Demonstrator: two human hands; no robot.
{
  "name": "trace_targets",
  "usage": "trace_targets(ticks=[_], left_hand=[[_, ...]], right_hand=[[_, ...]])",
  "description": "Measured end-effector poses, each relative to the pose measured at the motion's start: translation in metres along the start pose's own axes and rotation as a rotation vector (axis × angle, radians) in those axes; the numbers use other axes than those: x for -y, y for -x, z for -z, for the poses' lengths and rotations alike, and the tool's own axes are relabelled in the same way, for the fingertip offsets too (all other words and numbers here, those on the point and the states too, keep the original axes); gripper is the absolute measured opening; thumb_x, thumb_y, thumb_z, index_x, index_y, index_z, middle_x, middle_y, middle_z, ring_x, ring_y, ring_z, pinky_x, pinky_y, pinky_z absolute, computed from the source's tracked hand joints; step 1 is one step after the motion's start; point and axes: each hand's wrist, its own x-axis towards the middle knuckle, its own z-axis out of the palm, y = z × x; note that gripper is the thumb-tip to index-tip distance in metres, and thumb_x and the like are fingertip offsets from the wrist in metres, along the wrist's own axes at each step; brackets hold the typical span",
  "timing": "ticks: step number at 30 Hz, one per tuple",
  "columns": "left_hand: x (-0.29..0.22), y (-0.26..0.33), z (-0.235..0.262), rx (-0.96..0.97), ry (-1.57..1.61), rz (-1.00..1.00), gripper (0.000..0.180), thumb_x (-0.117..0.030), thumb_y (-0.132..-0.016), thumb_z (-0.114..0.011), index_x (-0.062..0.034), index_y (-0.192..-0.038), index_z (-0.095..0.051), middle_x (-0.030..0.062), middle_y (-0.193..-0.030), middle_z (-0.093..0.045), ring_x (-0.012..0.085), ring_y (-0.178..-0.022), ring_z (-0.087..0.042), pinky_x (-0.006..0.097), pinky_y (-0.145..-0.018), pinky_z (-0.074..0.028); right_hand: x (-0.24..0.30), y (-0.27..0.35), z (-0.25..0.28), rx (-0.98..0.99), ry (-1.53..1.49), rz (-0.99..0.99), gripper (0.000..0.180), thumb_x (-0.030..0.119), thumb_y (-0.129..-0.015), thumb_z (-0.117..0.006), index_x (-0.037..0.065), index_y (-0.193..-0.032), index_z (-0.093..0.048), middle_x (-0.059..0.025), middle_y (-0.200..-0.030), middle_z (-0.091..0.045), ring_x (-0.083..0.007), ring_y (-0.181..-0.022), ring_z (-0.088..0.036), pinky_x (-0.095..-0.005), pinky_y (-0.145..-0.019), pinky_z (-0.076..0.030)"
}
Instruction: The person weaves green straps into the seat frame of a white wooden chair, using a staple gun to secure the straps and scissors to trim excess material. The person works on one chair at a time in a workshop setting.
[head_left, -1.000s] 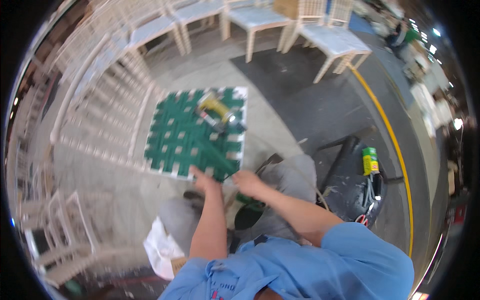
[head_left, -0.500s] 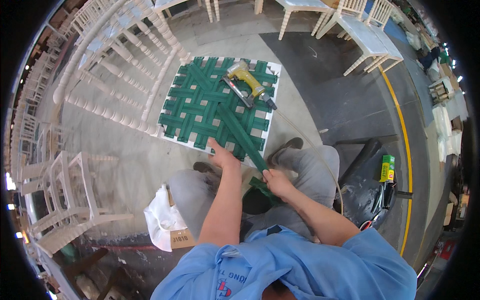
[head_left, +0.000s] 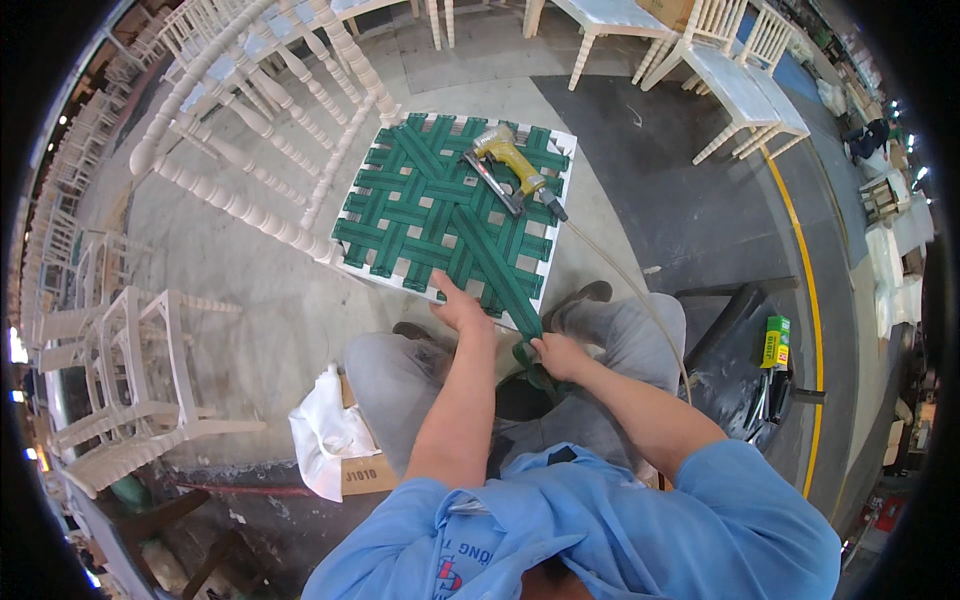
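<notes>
A white chair's seat [head_left: 560, 210] stands before my knees, covered with woven green webbing [head_left: 390, 190]. A loose diagonal green webbing strap [head_left: 495, 265] runs from the weave toward me. My right hand [head_left: 562, 357] is closed on this strap just past the seat's near edge, and its slack hangs between my legs. My left hand [head_left: 462, 307] grips the near edge of the seat, thumb on top; its other fingers are mostly hidden. On the far right part of the weave lies a yellow staple gun [head_left: 512, 168], untouched, with an air hose attached.
The chair's turned-spindle back [head_left: 240, 215] rises to the left. The air hose [head_left: 640, 290] crosses over my right knee. A carton with white cloth [head_left: 328, 430] sits at my left, and a black stand with a green-yellow box [head_left: 775, 343] at my right. More white chairs [head_left: 730, 80] stand beyond.
The view has shifted slightly, so the seat sits a little farther right. My right hand still holds the strap, whose slack below it has changed shape. My left hand keeps to the seat edge.
</notes>
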Motion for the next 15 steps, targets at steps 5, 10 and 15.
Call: trace_targets(ticks=[5, 10, 15], left_hand=[[0.003, 0.019, 0.042, 0.287, -0.557, 0.253, 0.065, -0.051, -0.097, -0.066, -0.0058, -0.140, -0.047, 0.0082, -0.112, -0.063, 0.0227, -0.087, -0.062, 0.039, -0.064, -0.050], [0.043, 0.044, 0.086, 0.990, -1.224, -0.082, 0.062, -0.060, -0.096, -0.059, -0.0011, -0.112, -0.070, 0.0142, -0.092, -0.070, 0.0315, -0.077, -0.066, 0.045, -0.067, -0.051], [0.053, 0.041, 0.074, 0.909, -1.647, -0.583, 0.073, -0.064, -0.100, -0.047, 0.0020, -0.088, -0.075, 0.0293, -0.096, -0.072, 0.0430, -0.093, -0.072, 0.049, -0.077, -0.057]], right_hand=[[-0.008, -0.004, 0.007, 0.024, 0.078, -0.035, 0.042, 0.039, -0.106, -0.045, 0.004, -0.116, -0.067, -0.0292, -0.114, -0.068, -0.0472, -0.109, -0.064, -0.0543, -0.094, -0.050], [-0.016, -0.023, -0.004, 0.127, 0.183, 0.023, 0.029, 0.025, -0.098, -0.056, 0.005, -0.115, -0.068, -0.0269, -0.115, -0.069, -0.0445, -0.109, -0.066, -0.0513, -0.092, -0.053], [-0.022, -0.032, -0.014, 0.185, 0.168, 0.109, 0.023, 0.019, -0.092, -0.060, 0.002, -0.103, -0.072, -0.0260, -0.104, -0.072, -0.0437, -0.099, -0.069, -0.0487, -0.082, -0.055]])
